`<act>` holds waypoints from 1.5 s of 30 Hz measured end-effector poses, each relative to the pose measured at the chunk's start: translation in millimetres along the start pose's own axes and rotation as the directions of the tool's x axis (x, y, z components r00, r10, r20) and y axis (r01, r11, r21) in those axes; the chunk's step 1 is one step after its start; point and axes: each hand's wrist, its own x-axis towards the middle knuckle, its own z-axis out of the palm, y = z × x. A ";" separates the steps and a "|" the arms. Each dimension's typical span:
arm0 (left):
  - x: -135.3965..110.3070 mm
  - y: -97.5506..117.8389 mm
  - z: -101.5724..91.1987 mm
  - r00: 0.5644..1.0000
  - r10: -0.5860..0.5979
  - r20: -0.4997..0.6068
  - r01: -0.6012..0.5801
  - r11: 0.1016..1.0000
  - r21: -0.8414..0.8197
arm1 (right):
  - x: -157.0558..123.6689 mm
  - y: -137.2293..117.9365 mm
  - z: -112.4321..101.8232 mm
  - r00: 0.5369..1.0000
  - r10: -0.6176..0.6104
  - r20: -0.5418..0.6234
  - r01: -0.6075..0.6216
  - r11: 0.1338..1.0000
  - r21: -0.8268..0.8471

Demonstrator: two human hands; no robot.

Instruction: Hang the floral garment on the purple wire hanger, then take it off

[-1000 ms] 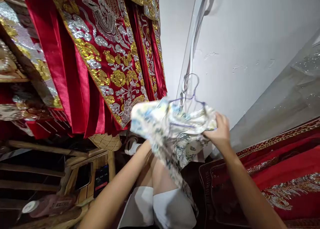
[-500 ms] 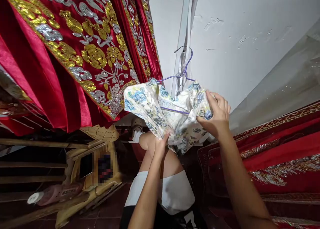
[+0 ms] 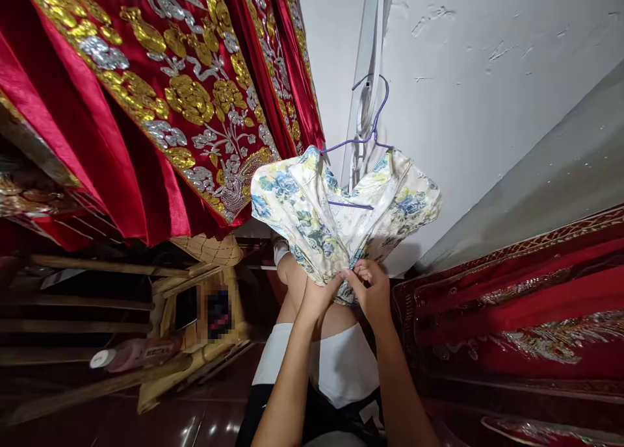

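A cream garment with blue and yellow flowers [image 3: 312,213] hangs on a purple wire hanger [image 3: 368,125] in front of the white wall. Its two front panels fall open toward me. My left hand [image 3: 316,297] and my right hand [image 3: 373,291] meet at the lower middle of the garment. Both pinch the fabric edges where the panels come together. What lies under the fingertips is hidden.
Red robes with gold and silver embroidery [image 3: 160,102] hang at the left. More red embroidered cloth [image 3: 526,304] lies at the right. A wooden stool with a phone [image 3: 214,317] stands lower left, beside a pink bottle [image 3: 131,355]. My knees in white shorts [image 3: 331,362] are below.
My right hand has come down from the garment's right shoulder to its lower middle, joining the left. The garment now hangs straighter on the hanger, with its panels spread.
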 end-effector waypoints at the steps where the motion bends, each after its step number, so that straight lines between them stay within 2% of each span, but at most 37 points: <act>1: -1.2 0.5 -0.9 1.000 0.006 0.027 -0.006 1.000 0.010 | 0.9 -2.3 -1.6 1.000 -0.006 0.008 0.006 1.000 -0.005; 5: -9.9 -1.8 4.2 0.989 -0.041 0.143 0.043 0.999 -0.010 | -2.8 -0.6 -6.2 0.995 -0.023 -0.094 0.023 1.000 0.004; 9: -18.8 -6.3 14.2 0.990 -0.119 0.073 0.122 0.992 -0.038 | -0.3 6.0 -16.6 0.983 -0.048 -0.177 0.050 0.999 0.008; 14: -21.3 -6.1 19.9 0.979 -0.149 0.138 0.165 0.979 -0.118 | 3.6 6.3 -29.6 0.983 -0.059 -0.176 0.059 0.998 -0.006; 16: -17.3 -7.7 17.0 0.982 -0.146 0.121 0.162 0.978 -0.132 | 1.0 5.0 -32.7 0.977 -0.058 -0.205 0.061 0.998 0.009; 19: -6.8 -15.8 6.3 0.987 -0.163 0.005 0.162 0.975 -0.151 | -3.2 2.1 -36.6 0.960 -0.078 -0.269 0.084 0.996 0.013; 21: -1.2 -22.0 -0.5 0.969 -0.175 -0.175 0.148 0.976 -0.157 | -4.4 -0.4 -38.4 0.956 -0.108 -0.274 0.114 0.993 0.007; 22: -0.3 -23.8 -2.0 0.944 -0.155 -0.290 0.118 0.983 -0.141 | -4.5 -1.7 -38.8 0.956 -0.124 -0.267 0.130 0.992 0.004; 24: -3.6 -22.5 1.2 0.877 -0.021 -0.480 0.002 0.999 -0.040 | -4.3 -4.5 -37.8 0.959 -0.152 -0.240 0.155 0.988 -0.008; 25: -7.6 -19.4 6.1 0.860 0.078 -0.504 -0.069 0.997 0.037 | -4.3 -5.9 -36.7 0.962 -0.164 -0.217 0.164 0.986 -0.017; 26: -12.6 -14.9 13.0 0.871 0.170 -0.461 -0.136 0.985 0.106 | -4.5 -7.4 -35.6 0.967 -0.173 -0.187 0.171 0.985 -0.025; 28: -23.6 -4.4 29.5 0.943 0.254 -0.215 -0.223 0.962 0.156 | -5.6 -10.9 -34.3 0.977 -0.181 -0.115 0.177 0.983 -0.039; 30: -32.3 4.0 44.1 0.978 0.205 0.035 -0.208 0.972 0.112 | -7.3 -15.4 -36.5 0.981 -0.184 -0.060 0.182 0.982 -0.049; 31: -34.9 6.6 48.9 0.979 0.171 0.111 -0.181 0.980 0.086 | -7.8 -18.1 -39.1 0.981 -0.190 -0.038 0.188 0.980 -0.060; 33: -36.8 9.0 51.9 0.975 0.143 0.169 -0.157 0.985 0.070 | -6.7 -24.4 -46.0 0.974 -0.223 0.030 0.225 0.970 -0.097; 35: -35.9 9.5 48.1 0.969 0.176 0.175 -0.195 0.976 0.101 | -0.2 -32.3 -52.4 0.953 -0.281 0.117 0.296 0.944 -0.146; 37: -34.3 10.1 41.4 0.959 0.215 0.184 -0.242 0.960 0.140 | 14.6 -42.7 -55.2 0.922 -0.357 0.149 0.382 0.902 -0.201; 41: -32.6 9.8 30.7 0.936 0.222 0.272 -0.278 0.942 0.188 | 72.7 -76.4 -50.0 0.846 -0.532 0.033 0.515 0.799 -0.311; 45: -29.9 2.9 21.8 0.908 0.221 0.355 -0.321 0.912 0.254 | 140.2 -120.7 -42.2 0.757 -0.653 0.033 0.628 0.711 -0.317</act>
